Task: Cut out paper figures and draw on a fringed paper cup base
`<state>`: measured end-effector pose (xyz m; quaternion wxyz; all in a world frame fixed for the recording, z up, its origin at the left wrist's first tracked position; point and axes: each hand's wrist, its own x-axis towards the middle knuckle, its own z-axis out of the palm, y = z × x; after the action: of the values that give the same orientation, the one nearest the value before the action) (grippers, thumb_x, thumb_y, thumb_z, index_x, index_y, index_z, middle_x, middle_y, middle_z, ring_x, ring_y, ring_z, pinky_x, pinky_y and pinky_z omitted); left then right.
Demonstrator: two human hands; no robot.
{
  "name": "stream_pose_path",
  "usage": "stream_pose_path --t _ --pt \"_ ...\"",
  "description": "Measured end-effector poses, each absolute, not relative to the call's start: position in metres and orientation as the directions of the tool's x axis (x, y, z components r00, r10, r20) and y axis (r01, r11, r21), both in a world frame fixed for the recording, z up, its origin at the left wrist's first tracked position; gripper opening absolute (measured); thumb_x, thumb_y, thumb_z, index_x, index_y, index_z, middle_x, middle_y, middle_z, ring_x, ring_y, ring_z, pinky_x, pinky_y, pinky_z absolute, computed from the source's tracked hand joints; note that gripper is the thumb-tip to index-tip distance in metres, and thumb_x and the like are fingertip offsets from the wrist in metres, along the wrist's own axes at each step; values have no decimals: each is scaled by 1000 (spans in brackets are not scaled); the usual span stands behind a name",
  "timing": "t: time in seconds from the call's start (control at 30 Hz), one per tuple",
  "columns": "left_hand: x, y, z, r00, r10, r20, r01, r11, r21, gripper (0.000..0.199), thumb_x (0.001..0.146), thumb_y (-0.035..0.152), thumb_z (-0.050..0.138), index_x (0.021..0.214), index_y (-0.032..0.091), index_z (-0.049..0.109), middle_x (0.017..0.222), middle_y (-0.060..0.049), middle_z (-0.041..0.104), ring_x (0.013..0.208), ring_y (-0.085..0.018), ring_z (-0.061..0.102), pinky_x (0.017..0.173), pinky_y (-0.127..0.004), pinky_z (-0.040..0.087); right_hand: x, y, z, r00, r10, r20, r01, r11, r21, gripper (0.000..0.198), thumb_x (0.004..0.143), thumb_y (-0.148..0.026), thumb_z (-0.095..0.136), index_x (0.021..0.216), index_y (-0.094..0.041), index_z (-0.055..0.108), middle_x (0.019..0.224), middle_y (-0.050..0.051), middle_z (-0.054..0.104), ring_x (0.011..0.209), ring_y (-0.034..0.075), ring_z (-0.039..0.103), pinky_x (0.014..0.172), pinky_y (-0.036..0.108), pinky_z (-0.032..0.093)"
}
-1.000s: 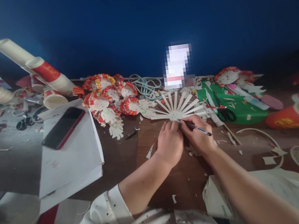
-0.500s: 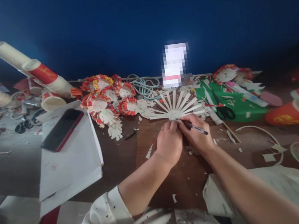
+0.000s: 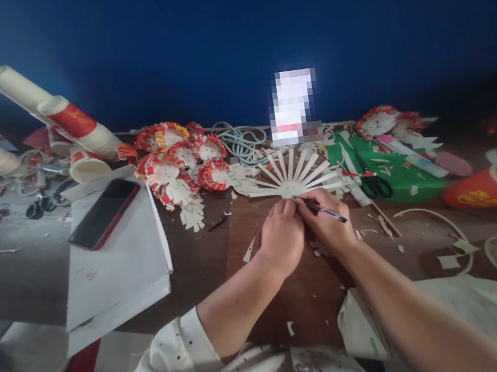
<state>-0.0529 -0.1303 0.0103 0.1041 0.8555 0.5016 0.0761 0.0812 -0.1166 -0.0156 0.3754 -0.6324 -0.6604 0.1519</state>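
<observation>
A white paper cutout [image 3: 292,187] with strips fanned out like rays lies before me, its round middle just beyond my fingers. My right hand [image 3: 326,218] is closed round a pen [image 3: 329,212], whose tip meets the lower edge of the cutout's middle. Close beside it, my left hand [image 3: 283,233] has its fingers curled at the near edge of the same cutout, seeming to grip it; the lower part is hidden behind both hands. Several lion-like paper figures [image 3: 167,171] with red curled fringes are piled to the left of the cutout.
A phone [image 3: 104,214] rests on white sheets [image 3: 119,282] at left. Black-handled scissors [image 3: 377,186] lie by green paper [image 3: 413,185] on the right. Paper cups [image 3: 473,192] stand or lie at both sides. Paper scraps and a coiled cable [image 3: 242,141] are behind. A blurred bright screen [image 3: 292,104] stands at the back.
Almost nothing differs. The view has shifted very slightly, while both hands, the pen and the cutout keep the same places relative to one another.
</observation>
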Motion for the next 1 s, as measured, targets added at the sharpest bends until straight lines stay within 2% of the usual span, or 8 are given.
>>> stream_pose_path --t 1.0 --pt "-53 -130 6 502 865 29 833 -492 253 33 95 17 41 121 9 59 122 -14 59 120 -26 53 100 -37 46 82 -117 -16 79 949 306 727 155 -669 22 87 -43 60 91 -23 68 87 5 74 81 22 69 77 35 53"
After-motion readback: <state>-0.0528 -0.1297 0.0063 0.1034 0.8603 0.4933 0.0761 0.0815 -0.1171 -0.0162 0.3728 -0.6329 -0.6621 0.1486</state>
